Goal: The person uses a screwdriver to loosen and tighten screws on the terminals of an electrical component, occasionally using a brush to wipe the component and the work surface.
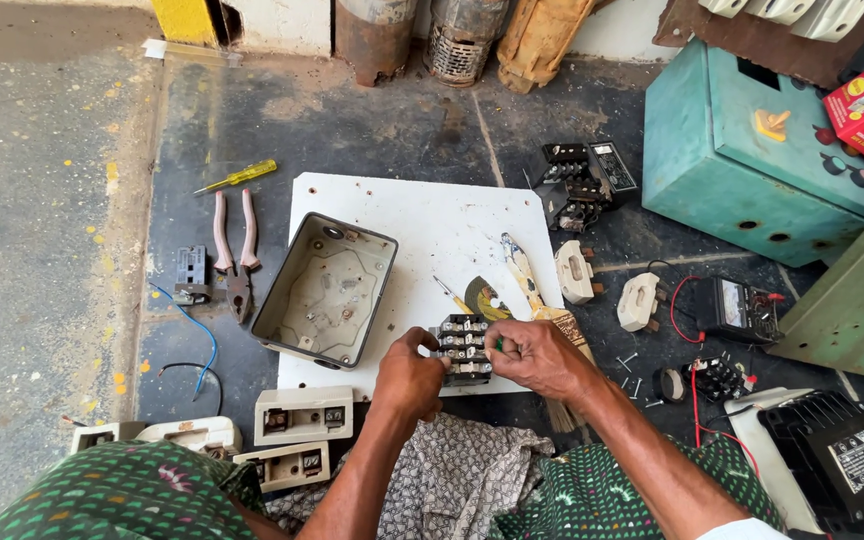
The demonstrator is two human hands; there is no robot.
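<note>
Fingers [430, 345] grip black contactor [463, 350] over white board [432, 225], dark floor [352, 120].

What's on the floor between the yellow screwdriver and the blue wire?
In the head view, pink-handled pliers lie between the yellow screwdriver and the blue wire, beside a small black part.

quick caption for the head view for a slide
Both hands, left hand and right hand, grip a black terminal block over a white board beside an open metal enclosure.
</note>
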